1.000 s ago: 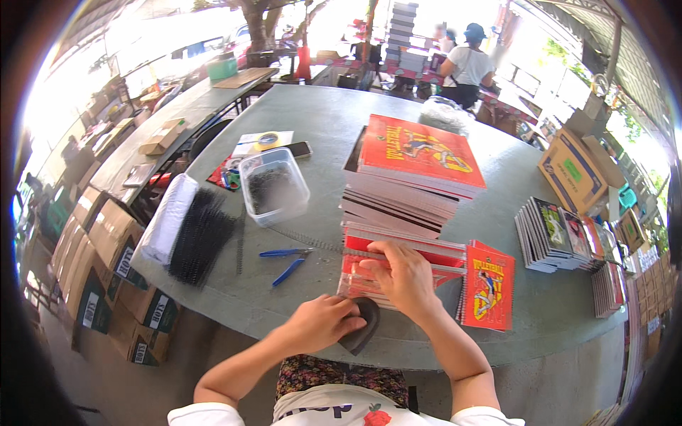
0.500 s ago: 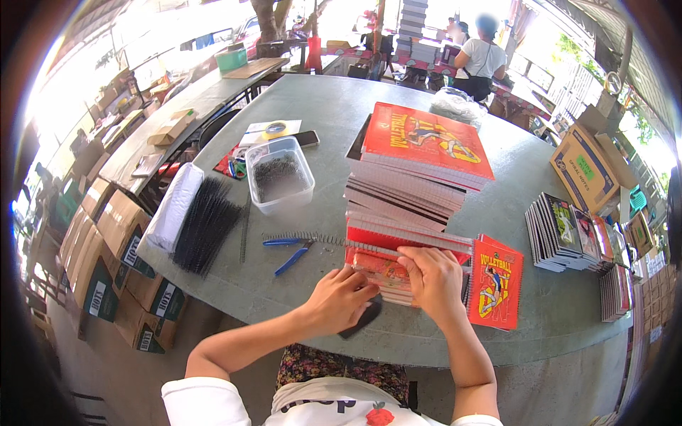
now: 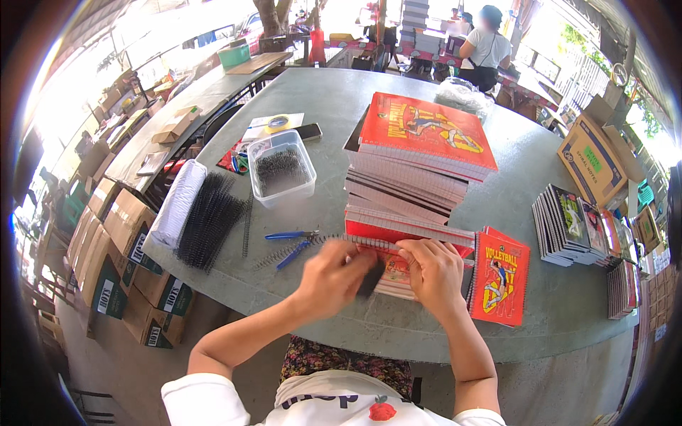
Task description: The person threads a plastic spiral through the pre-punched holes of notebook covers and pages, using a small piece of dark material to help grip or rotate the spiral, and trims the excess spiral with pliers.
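At the near edge of the round grey worktop (image 3: 426,334), the blurred left hand (image 3: 334,273) pinches a dark flat piece (image 3: 371,275) over a red paper notebook (image 3: 398,273), while the right hand (image 3: 435,273) presses its together-held fingers on the thin wire spiral (image 3: 320,243).

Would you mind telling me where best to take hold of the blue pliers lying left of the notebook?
Grip the blue pliers by the two handles, coming from above with the left hand. They lie flat on the table, handles slightly spread and clear of the wire coil only at their outer ends, so a pinch there should be easiest.
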`<state>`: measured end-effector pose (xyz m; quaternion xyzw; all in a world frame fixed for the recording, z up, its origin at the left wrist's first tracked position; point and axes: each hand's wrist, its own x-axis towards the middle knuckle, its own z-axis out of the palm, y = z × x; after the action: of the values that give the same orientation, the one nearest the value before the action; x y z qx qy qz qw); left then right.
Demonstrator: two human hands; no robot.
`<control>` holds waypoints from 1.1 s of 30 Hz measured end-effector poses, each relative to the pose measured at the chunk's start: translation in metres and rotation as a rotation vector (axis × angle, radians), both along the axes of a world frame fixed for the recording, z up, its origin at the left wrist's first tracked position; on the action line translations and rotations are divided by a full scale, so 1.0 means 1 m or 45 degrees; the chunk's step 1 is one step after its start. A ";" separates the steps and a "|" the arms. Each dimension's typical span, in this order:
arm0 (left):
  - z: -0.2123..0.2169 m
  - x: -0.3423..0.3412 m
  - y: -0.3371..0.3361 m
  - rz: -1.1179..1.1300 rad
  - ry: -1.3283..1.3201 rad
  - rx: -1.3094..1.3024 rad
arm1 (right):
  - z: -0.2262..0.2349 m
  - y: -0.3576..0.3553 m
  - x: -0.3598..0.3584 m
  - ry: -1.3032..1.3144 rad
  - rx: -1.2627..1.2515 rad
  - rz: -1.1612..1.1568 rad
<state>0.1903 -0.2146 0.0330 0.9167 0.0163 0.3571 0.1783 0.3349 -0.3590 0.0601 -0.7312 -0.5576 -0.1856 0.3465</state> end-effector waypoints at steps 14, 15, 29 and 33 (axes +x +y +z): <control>0.030 0.003 0.019 0.064 -0.020 0.191 | -0.009 0.022 -0.006 -0.155 -0.210 0.065; 0.032 0.009 0.019 0.054 -0.006 0.179 | -0.006 0.015 -0.006 -0.219 -0.145 0.044; 0.021 0.016 0.035 -0.105 0.058 0.243 | -0.004 0.025 -0.011 -0.135 0.025 0.125; 0.038 0.015 0.045 -0.161 0.444 0.195 | -0.003 0.023 -0.009 -0.117 -0.073 0.045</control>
<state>0.2057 -0.1695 0.0706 0.9748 -0.0379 0.1813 0.1246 0.3254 -0.3356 0.0570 -0.7216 -0.5907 -0.1968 0.3028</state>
